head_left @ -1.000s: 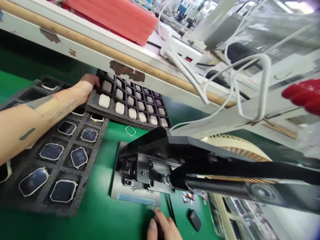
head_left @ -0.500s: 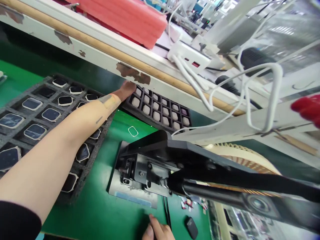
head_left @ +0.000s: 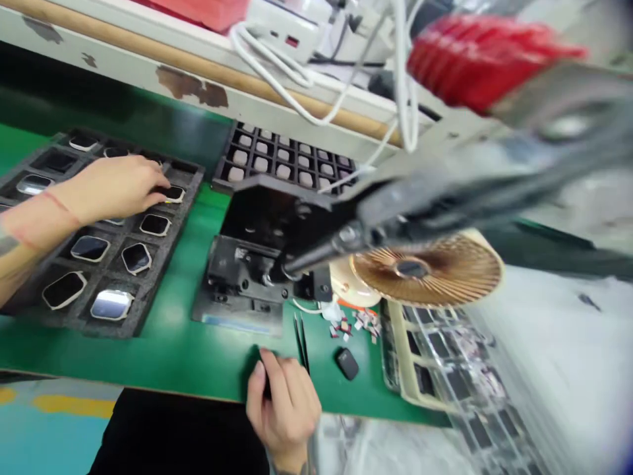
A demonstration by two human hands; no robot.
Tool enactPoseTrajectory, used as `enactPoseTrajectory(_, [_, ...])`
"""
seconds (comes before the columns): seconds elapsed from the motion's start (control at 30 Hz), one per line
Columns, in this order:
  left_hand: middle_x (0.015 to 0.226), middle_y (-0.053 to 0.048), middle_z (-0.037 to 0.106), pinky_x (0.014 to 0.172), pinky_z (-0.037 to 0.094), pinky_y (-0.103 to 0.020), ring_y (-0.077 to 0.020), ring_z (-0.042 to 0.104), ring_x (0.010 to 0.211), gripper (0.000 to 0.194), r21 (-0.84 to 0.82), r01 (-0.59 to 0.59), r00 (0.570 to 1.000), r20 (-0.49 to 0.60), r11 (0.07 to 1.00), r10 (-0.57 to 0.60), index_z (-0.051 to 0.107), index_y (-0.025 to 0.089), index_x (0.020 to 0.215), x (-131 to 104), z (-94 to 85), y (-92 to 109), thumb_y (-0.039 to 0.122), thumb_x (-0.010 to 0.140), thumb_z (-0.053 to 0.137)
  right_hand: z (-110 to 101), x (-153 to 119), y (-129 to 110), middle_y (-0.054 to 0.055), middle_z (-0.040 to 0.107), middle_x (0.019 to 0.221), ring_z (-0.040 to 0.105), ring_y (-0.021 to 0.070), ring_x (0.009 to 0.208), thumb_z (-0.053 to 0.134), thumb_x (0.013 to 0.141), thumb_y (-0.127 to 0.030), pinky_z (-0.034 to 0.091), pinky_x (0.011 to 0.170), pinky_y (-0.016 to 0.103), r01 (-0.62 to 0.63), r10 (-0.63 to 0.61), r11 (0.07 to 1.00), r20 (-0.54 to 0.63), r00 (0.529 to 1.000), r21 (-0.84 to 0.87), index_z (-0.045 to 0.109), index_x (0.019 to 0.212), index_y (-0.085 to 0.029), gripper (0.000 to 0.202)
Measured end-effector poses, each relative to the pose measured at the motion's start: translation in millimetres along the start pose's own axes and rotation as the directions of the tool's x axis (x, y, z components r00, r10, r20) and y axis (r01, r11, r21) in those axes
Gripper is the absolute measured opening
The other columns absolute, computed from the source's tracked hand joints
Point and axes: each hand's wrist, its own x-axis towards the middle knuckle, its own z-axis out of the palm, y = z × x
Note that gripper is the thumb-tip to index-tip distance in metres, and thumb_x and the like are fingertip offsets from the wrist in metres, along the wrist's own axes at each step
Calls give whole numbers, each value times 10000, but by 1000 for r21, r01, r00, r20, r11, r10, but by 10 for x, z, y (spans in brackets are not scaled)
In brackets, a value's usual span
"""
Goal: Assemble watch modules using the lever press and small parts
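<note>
Over the grey foam tray (head_left: 148,284) on the left, my left hand (head_left: 123,188) is closed, its thumb and fingertips on the edge of a framed black screen piece (head_left: 174,194) in a right-hand compartment. Similar framed pieces lie in the other compartments. My right hand (head_left: 284,402) is at the table's front edge with curled fingers. Something dark shows between its thumb and index finger, too hidden to name. Black tweezers (head_left: 301,343) lie just beyond it. A black press fixture (head_left: 247,277) stands between the tray and the tweezers.
Behind the fixture, a black tray (head_left: 225,173) holds many pale rounded pieces. A long lever arm (head_left: 395,218) crosses toward the right. A fan (head_left: 430,270), small scattered parts (head_left: 366,322), a black box (head_left: 347,363) and plastic trays (head_left: 440,356) are on the right.
My left hand has moved from the far black tray to the foam tray. The view has shifted, with more of my right hand showing. The lever arm now appears higher.
</note>
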Motion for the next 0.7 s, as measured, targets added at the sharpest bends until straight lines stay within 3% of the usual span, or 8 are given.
enactPoseTrajectory(0.1, [1197,27,768,1413,300,-569,-281,549,1580,186,170,-45,990,137,985,22,723,131,932,-159,87,1,232,927,879,-11,21,-33,74,767,919,673,203,772,663,1020,-83,515,703,357,-14,14,1000,15,1000,-1,736,1252,-158,254])
enactPoseTrajectory(0.2, [1104,18,772,1405,344,-537,-282,496,1618,214,162,-17,996,84,987,3,664,180,806,-201,181,175,186,974,796,-2,-8,-38,72,755,926,674,205,808,649,1035,-105,517,737,368,-14,15,1000,18,1000,-14,730,1231,-167,221])
enactPoseTrajectory(0.33, [998,14,776,1352,441,-456,-278,600,1503,222,104,-35,998,-55,994,41,688,222,785,-414,100,397,211,989,776,0,-34,-21,69,742,930,660,205,833,656,1047,-110,507,751,369,15,-15,1000,-4,1000,-10,723,1214,-158,187])
enactPoseTrajectory(0.4, [979,19,787,1242,547,-394,-259,708,1326,116,109,-34,990,-133,993,49,780,213,934,-749,55,507,259,1034,745,2,-25,-11,69,740,933,653,207,835,664,1050,-108,501,750,368,30,-30,1000,-9,1000,1,722,1205,-152,171])
enactPoseTrajectory(0.47, [978,14,821,1038,644,-342,-228,783,1062,196,34,-43,982,-184,998,49,826,209,1167,-1248,126,659,338,1093,699,14,-8,-10,69,740,932,648,208,831,672,1055,-115,494,745,370,40,-40,999,-4,999,1,726,1198,-150,157])
enactPoseTrajectory(0.5, [954,-9,843,889,666,-325,-219,791,907,255,-153,-67,971,-237,986,29,827,196,1254,-1528,221,751,360,1087,725,22,1,-15,67,740,928,646,208,825,675,1057,-121,492,741,372,40,-40,999,2,999,-4,729,1195,-151,152])
enactPoseTrajectory(0.6, [1011,-95,882,705,672,-363,-250,819,791,321,-693,0,997,-53,721,-51,798,204,1349,-2271,696,1028,378,1080,772,22,19,-40,68,751,947,676,209,841,678,1051,-129,529,756,370,12,-12,1000,15,1000,21,741,1210,-165,175])
enactPoseTrajectory(0.7, [1037,-131,882,659,661,-358,-262,824,789,273,-865,217,973,231,453,-24,828,217,1264,-2620,1211,1193,409,1075,786,-84,36,-30,86,763,1053,741,213,944,653,1056,-132,623,839,365,-67,68,985,-1,998,161,737,1284,-193,251])
